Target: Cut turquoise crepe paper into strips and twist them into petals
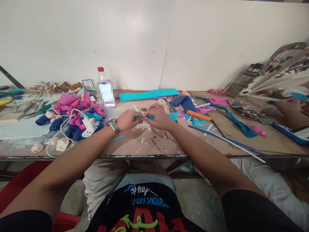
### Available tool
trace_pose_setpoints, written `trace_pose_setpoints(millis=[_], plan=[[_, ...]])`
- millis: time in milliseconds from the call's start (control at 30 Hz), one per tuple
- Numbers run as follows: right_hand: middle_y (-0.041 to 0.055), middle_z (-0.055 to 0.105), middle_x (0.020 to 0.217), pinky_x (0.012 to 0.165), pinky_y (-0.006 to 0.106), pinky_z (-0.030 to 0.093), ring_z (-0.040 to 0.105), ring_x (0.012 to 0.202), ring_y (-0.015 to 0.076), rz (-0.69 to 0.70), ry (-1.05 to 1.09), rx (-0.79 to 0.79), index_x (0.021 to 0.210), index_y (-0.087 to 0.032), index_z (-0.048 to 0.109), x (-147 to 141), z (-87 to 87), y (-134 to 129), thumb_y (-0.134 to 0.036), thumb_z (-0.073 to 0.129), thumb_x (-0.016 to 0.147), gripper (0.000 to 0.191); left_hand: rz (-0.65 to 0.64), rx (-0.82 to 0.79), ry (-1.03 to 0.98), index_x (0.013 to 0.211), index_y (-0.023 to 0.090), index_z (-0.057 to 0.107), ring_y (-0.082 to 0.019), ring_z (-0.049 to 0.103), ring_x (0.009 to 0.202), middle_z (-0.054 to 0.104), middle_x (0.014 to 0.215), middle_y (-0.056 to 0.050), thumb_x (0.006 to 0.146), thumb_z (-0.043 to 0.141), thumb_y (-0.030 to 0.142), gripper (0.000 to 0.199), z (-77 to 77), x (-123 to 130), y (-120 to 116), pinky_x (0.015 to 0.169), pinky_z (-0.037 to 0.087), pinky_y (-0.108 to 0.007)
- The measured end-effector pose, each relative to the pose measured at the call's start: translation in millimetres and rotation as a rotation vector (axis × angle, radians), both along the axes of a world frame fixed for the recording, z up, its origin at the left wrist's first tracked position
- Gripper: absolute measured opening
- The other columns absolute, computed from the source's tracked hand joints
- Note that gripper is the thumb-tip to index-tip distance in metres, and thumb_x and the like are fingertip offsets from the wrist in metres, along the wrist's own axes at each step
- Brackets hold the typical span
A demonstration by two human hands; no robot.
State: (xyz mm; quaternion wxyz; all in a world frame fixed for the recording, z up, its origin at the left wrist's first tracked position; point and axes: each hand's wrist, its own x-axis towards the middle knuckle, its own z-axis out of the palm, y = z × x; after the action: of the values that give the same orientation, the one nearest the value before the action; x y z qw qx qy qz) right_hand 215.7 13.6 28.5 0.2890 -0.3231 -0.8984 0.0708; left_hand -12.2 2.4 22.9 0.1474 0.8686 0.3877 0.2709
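My left hand (129,120) and my right hand (158,118) meet over the middle of the table, fingers closed in a pinch. Between them they grip a turquoise crepe paper strip (173,116), whose free end sticks out to the right past my right hand. The stretch at my fingertips looks bunched or rolled, though the fingers partly cover it. Just behind my hands lies a pair of scissors (144,110), partly hidden. A flat turquoise paper band (149,94) rests farther back by the wall.
On the left are crumpled pink and blue paper flowers (72,112), a power strip (90,130) with a white cable, and a bottle (105,90). To the right lie an orange utility knife (199,115), a cardboard sheet (224,125) and paper scraps. Another person's hand (293,111) works at far right.
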Motion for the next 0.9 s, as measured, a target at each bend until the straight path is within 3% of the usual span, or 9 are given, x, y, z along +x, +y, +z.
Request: trace_pose_setpoints(millis=[400,633,900], plan=[[0.0061,0.075,0.089,0.096,0.045,0.031,0.056,0.108,0.0282,0.007,0.026,0.022,0.089,-0.022,0.075,2.2,1.9,1.6,-0.030,0.064,0.090,0.014,-0.047,-0.402,-0.205,0.092,0.015,0.075,-0.021,0.079,0.081,0.081,0.089,-0.010,0.091,0.067,0.051,0.037,0.0,-1.6,3.0,0.070,0.061,-0.029],[0.0047,0.075,0.084,0.098,0.046,0.028,0.059,0.102,0.0263,-0.012,0.025,0.073,0.089,-0.023,0.079,1.3,0.0,4.5,-0.032,0.066,0.091,0.016,-0.062,-0.619,-0.350,0.091,0.013,0.073,-0.022,0.079,0.081,0.081,0.091,-0.014,0.081,0.080,0.056,0.045,0.4,1.6,3.6,0.072,0.064,-0.031],[0.0042,0.079,0.091,0.100,0.048,0.030,0.060,0.106,0.0266,0.037,0.008,0.069,0.094,-0.025,0.080,2.8,-0.7,4.7,-0.032,0.066,0.092,0.016,-0.079,-0.758,-0.429,0.089,0.013,0.074,-0.020,0.078,0.078,0.080,0.087,-0.012,0.074,0.088,0.052,0.044,2.9,0.9,4.2,0.071,0.064,-0.030]])
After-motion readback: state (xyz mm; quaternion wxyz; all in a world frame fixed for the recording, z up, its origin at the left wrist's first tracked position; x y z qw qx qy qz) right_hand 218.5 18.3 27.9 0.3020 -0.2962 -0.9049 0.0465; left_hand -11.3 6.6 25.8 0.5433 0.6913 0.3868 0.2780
